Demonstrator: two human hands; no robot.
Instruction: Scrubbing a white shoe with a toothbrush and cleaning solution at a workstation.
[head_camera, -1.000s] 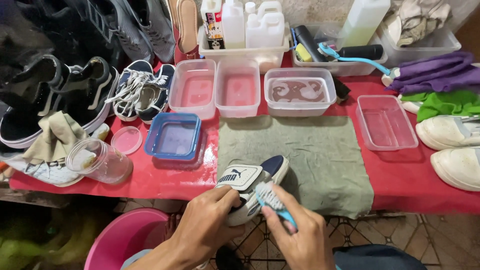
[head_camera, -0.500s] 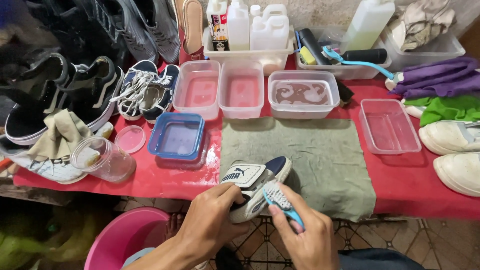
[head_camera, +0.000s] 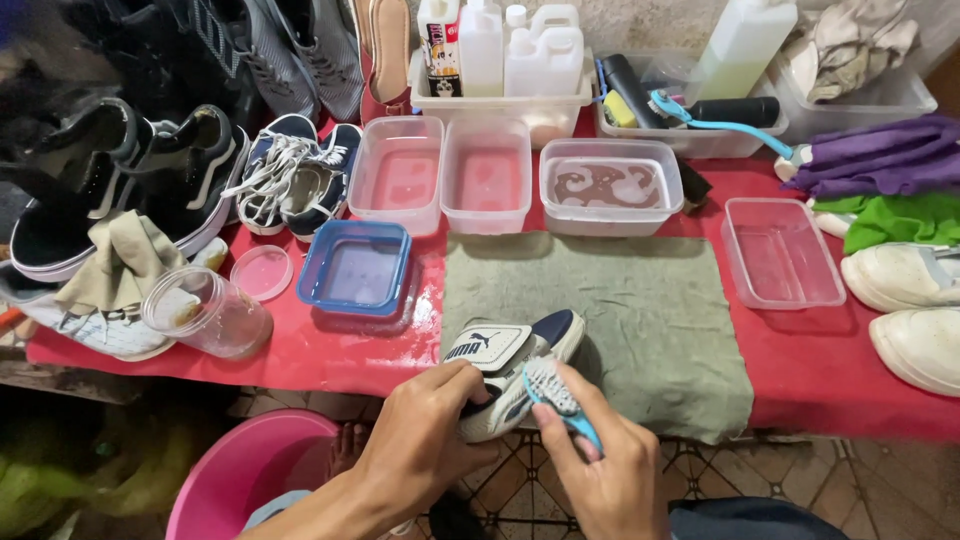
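Shoe (head_camera: 515, 365), white and navy, sits at the near left corner of the grey-green towel (head_camera: 620, 320), half over the table edge; the left hand (head_camera: 425, 450) grips it from the towel's near side, fingers curled round the tongue and collar; the right hand (head_camera: 600, 470), just right of the shoe, has its fingers closed on a blue brush (head_camera: 558, 400), bristles against the shoe's side. Left of the towel stands a blue tub (head_camera: 355, 268) of water; beyond the towel's far edge three clear tubs stand in a row, the right one (head_camera: 610, 187) holding brown, swirled water; right of the towel lies an empty clear tray (head_camera: 783, 252); below the towel's near left corner, under the table, is a pink bucket (head_camera: 250, 470).
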